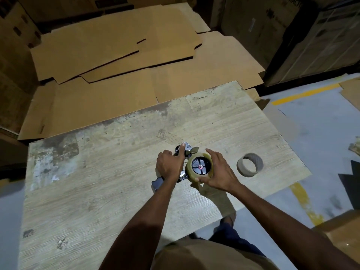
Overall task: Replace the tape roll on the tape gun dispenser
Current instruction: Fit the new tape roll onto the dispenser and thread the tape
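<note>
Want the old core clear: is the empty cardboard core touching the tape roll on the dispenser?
Apart. Head view shows bare tabletop between the cardboard core and the tape roll.

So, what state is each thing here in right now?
Black-and-metal tape gun dispenser: on its side over the worn wooden table, gripped by left hand.
Yellowish clear tape roll: on the gun's black hub, right hand curled round it.
Empty brown cardboard core: lying on the table, untouched.

Dim, warm light overall; a brighter pool falls on the surface [97, 191] from overhead. Corners sink into dark shadow. Wide-angle bending curves the edges, and the cardboard sheets [116, 55] look soft.
</note>
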A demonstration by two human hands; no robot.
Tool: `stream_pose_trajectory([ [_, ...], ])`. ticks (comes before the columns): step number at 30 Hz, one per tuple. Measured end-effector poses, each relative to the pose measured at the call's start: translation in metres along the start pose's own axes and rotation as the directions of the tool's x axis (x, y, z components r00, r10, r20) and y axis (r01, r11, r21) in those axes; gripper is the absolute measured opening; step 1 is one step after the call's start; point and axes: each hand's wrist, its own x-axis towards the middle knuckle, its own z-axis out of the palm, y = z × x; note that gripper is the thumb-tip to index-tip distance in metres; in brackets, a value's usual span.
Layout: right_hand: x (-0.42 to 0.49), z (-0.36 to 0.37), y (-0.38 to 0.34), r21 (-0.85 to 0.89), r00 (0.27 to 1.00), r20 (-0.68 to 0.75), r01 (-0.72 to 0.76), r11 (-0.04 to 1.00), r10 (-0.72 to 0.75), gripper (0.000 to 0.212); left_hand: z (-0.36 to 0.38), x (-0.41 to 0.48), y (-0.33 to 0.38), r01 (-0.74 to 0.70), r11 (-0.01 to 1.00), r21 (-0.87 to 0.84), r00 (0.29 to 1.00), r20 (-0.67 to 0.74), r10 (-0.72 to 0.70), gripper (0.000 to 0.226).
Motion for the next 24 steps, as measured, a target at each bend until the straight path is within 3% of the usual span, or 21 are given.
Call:
stream_pose_trajectory([
  [4,0.000,0.005,0.000,0.009,0.999,0.032,-0.018,1.000,0.018,0.132,0.002,0.001,0.002,0.060,0.997,-0.041,0.998,-0.016,-0.061,0.093],
  [10,0.006,0.011,-0.007,-0.015,0.999,0.043,-0.033,0.999,0.033,0.127,0.005,0.001,0.000,0.099,0.995,-0.030,0.995,-0.002,-0.100,0.097],
  [19,0.020,0.011,-0.016,-0.081,0.992,0.075,-0.094,0.992,0.100,0.139,0.004,-0.007,-0.002,0.148,0.989,-0.015,0.989,-0.011,-0.148,0.106],
  [24,0.025,0.012,-0.020,-0.113,0.991,0.093,-0.085,0.990,0.096,0.134,0.001,-0.005,-0.001,0.147,0.989,-0.001,0.989,0.008,-0.147,0.096],
])
